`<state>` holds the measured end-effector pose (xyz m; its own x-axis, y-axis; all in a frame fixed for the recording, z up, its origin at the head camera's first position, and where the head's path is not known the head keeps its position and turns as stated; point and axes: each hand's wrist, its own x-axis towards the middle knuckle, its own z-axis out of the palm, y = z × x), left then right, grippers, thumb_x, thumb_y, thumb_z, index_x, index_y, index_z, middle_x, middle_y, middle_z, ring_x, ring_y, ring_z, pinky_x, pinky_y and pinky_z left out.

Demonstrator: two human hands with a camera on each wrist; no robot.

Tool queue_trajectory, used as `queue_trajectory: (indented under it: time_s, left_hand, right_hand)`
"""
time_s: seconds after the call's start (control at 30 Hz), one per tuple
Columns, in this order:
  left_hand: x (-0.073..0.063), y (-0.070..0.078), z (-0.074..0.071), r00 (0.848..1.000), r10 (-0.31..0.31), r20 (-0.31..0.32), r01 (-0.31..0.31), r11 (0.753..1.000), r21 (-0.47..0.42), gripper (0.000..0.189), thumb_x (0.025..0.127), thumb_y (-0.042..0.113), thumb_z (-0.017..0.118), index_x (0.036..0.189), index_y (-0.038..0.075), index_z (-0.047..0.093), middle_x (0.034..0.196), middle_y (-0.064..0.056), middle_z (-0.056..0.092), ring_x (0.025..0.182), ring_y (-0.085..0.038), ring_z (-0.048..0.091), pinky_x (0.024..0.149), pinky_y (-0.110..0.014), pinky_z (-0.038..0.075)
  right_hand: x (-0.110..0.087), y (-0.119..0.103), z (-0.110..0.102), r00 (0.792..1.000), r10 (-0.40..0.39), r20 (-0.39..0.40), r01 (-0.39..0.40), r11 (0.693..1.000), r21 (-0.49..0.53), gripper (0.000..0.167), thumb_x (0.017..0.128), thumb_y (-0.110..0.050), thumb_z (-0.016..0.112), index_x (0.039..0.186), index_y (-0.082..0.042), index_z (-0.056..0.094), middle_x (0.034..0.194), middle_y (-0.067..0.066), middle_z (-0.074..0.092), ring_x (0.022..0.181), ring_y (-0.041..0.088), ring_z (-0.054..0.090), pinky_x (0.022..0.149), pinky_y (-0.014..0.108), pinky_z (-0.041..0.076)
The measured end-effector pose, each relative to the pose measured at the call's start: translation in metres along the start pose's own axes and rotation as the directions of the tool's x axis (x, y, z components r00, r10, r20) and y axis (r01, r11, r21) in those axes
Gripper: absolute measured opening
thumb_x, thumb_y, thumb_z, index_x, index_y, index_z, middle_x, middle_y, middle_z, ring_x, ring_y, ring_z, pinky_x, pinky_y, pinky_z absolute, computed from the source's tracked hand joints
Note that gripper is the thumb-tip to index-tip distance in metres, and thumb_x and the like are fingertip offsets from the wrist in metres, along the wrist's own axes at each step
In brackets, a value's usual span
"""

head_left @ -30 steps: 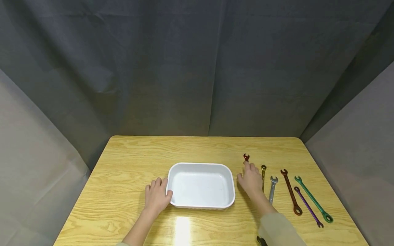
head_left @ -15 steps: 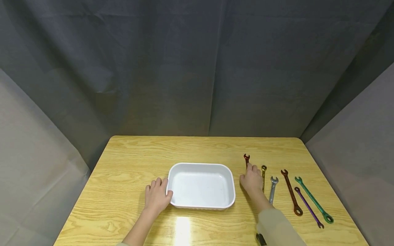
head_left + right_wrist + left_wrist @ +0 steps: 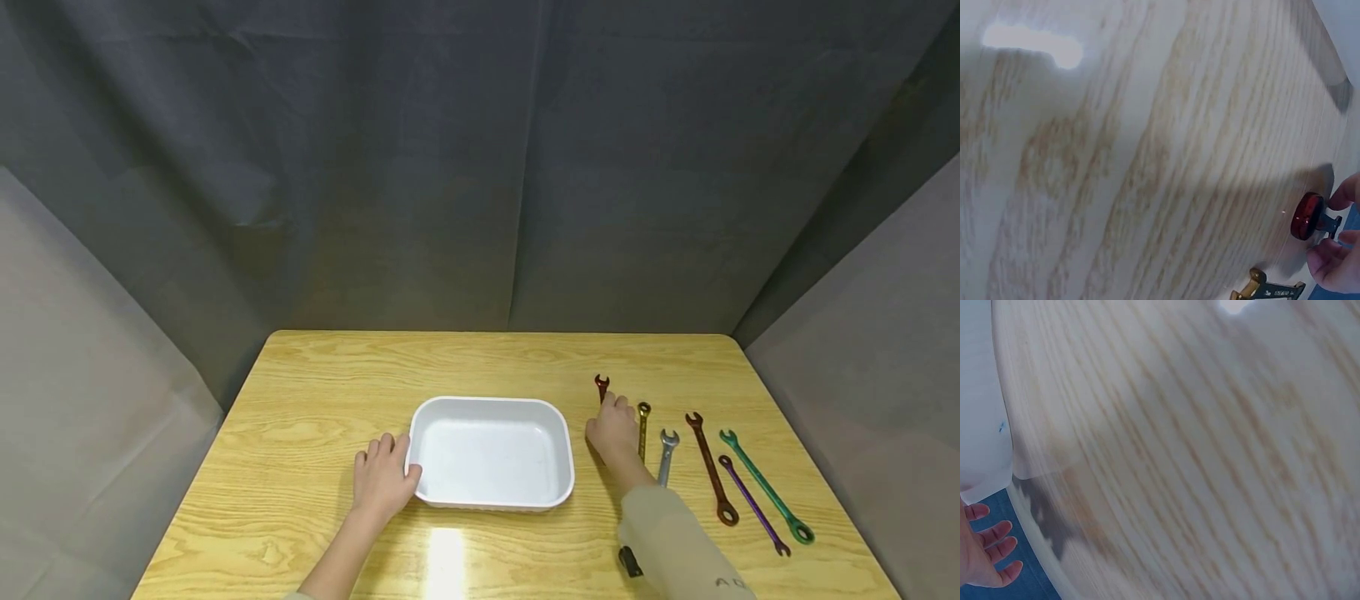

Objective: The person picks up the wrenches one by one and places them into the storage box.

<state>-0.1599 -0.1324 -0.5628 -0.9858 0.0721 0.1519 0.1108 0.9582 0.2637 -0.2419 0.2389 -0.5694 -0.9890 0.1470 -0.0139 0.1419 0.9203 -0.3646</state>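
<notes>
At the left end of a white rectangular dish [image 3: 491,454], my left hand [image 3: 382,479] holds the side, thumb over the rim and fingers outside. In the left wrist view its fingertips [image 3: 1002,550] show below the dish's corner. To the right of the dish, my right hand [image 3: 615,429] is down at a dark red combination wrench [image 3: 602,383]. Only the wrench's open end shows beyond the fingers in the head view. The right wrist view has thumb and fingers pinching the wrench near its red ring end [image 3: 1305,215].
Right of that hand lie a gold wrench [image 3: 643,425], a silver wrench [image 3: 667,454], a brown-red wrench [image 3: 710,467], a purple wrench [image 3: 752,504] and a green wrench [image 3: 763,483]. All rest on the wooden table [image 3: 315,400]. Grey curtains [image 3: 480,208] hang behind.
My right hand has shifted slightly right over the red wrench, and its thumb has drawn in toward the fingers. The left hand and the dish stay put.
</notes>
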Motion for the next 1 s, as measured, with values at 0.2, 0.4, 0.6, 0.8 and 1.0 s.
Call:
queue_trajectory:
  time_s: [0.2,0.4,0.6,0.8,1.0]
  left_hand:
    - [-0.0007,0.0007,-0.0010,1.000,0.000,-0.007,0.000,1.000,-0.009,0.041,0.079,0.032,0.052,0.114,0.012,0.055,0.094,-0.007,0.050,0.084,-0.024,0.044,0.074,-0.043,0.034]
    - [-0.0009,0.0002,-0.0005,1.000,-0.003,-0.007,0.003,1.000,-0.012,0.040,0.079,0.032,0.052,0.113,0.013,0.055,0.095,-0.007,0.050,0.083,-0.024,0.043,0.073,-0.042,0.033]
    - [-0.0005,0.0000,0.0000,1.000,-0.006,-0.011,0.006,1.000,-0.016,0.039,0.078,0.033,0.051,0.112,0.013,0.055,0.094,-0.007,0.050,0.083,-0.024,0.043,0.072,-0.041,0.033]
    - [-0.0005,0.0005,-0.0003,1.000,-0.009,-0.008,0.009,1.000,-0.024,0.039,0.079,0.032,0.051,0.112,0.014,0.055,0.094,-0.007,0.050,0.083,-0.023,0.042,0.072,-0.041,0.033]
    - [-0.0005,0.0004,0.0000,1.000,-0.007,-0.013,0.007,1.000,-0.019,0.039,0.078,0.033,0.051,0.112,0.013,0.055,0.095,-0.007,0.050,0.083,-0.024,0.043,0.071,-0.041,0.034]
  right_hand:
    - [0.0025,-0.0016,-0.0001,0.999,0.039,0.032,-0.039,0.999,-0.001,0.054,0.080,-0.011,0.047,0.124,0.017,0.033,0.114,0.036,0.038,0.102,0.049,0.041,0.079,0.055,0.041]
    - [0.0048,-0.0029,0.0005,0.996,0.077,0.053,-0.078,0.997,0.016,0.052,0.079,-0.010,0.049,0.121,0.017,0.035,0.114,0.036,0.037,0.102,0.050,0.041,0.078,0.054,0.042]
    - [0.0051,-0.0056,-0.0009,0.992,0.094,0.081,-0.097,0.995,0.025,0.053,0.079,-0.010,0.050,0.121,0.019,0.034,0.112,0.038,0.036,0.102,0.052,0.042,0.078,0.054,0.043]
    - [0.0062,-0.0077,-0.0022,0.990,0.106,0.098,-0.109,0.994,0.022,0.056,0.079,-0.010,0.054,0.122,0.019,0.032,0.111,0.039,0.037,0.097,0.052,0.045,0.075,0.052,0.045]
    - [0.0085,-0.0067,-0.0008,0.987,0.121,0.104,-0.122,0.992,0.006,0.056,0.079,-0.011,0.056,0.122,0.019,0.033,0.109,0.040,0.038,0.094,0.052,0.048,0.072,0.052,0.047]
